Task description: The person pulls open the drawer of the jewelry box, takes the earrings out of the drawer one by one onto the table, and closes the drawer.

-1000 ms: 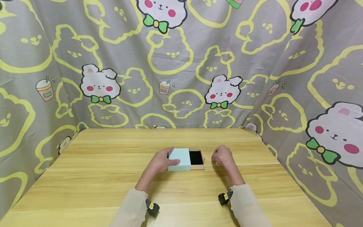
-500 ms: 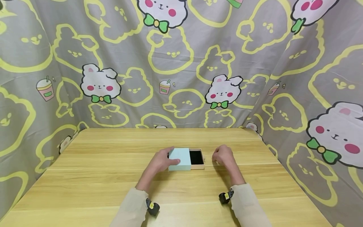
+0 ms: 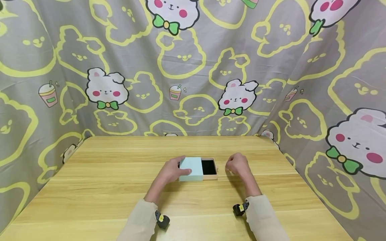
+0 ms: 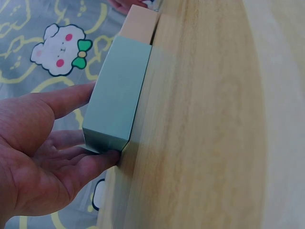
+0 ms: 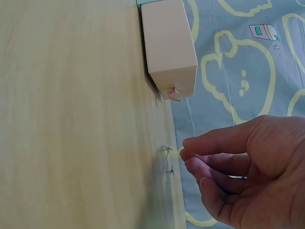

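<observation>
A pale blue drawer-style gift box (image 3: 191,167) lies on the table, its pink drawer (image 3: 209,177) pulled partly out to the right and showing a black lining. My left hand (image 3: 172,170) holds the sleeve's left end, thumb on top and other fingers around that end, as the left wrist view also shows. Off the drawer's right side, my right hand (image 3: 238,164) hangs with loosely curled fingers, thumb and forefinger tips close together. In the right wrist view two small silvery star-shaped pieces (image 5: 169,160) lie on the table beside those fingertips. Nothing is visible in the right hand.
The wooden table (image 3: 120,201) reaches back to a grey cartoon curtain (image 3: 193,73) that hangs on three sides. A small pull tab (image 5: 175,94) sticks out of the drawer's front. Each wrist wears a small black camera (image 3: 163,221).
</observation>
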`<state>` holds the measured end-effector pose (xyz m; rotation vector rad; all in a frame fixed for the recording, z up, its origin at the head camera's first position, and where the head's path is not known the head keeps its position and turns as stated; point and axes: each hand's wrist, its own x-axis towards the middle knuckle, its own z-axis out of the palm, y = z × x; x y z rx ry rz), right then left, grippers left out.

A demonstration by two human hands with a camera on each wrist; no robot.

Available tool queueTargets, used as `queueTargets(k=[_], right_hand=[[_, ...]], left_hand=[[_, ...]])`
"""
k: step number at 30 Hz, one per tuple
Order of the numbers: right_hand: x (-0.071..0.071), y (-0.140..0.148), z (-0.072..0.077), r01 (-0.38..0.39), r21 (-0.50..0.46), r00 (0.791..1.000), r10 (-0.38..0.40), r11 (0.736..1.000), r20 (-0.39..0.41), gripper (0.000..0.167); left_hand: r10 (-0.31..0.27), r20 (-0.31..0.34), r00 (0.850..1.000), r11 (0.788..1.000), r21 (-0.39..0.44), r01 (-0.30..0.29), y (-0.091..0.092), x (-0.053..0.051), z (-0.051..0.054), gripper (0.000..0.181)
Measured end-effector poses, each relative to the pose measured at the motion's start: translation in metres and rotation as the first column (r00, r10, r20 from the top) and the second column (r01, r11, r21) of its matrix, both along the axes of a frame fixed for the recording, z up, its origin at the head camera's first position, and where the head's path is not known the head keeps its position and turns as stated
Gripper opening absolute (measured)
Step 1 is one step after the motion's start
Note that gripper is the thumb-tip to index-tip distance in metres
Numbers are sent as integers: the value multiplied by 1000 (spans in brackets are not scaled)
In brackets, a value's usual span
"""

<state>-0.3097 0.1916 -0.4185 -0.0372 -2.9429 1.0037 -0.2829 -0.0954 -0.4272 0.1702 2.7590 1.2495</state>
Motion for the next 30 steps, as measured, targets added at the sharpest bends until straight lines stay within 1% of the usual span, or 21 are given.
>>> queueTargets(k=[3,8,11,21,27,30], right_hand=[[-1,0,1,3,-26,1000,-3,1000,1,15],[-3,-2,2,12,-45,999,-14,999,-30,12],[-3,-4,2,5,-46,999,-7,999,-50,13],[-1,-13,7,-42,-21,996,41,999,-85,24],[-1,-17,8,-71,-22,995,69,997,-77,24],[-1,-19,9,-80,-75,996,77,994,-43,24]], left_hand=[[0,-3,1000,1000,0,0,0,0,0,74],[1,-4,1000,1000,3,-1,0,-1,-1,74],[1,-5,1000,1000,4,-1,0,-1,0,74],[0,-6,1000,1000,11,0,0,-1,-1,74],[3,-4,1000,1000,7,-3,0,-1,-1,74],[6,-4,1000,1000,5,-6,0,-1,-1,74]])
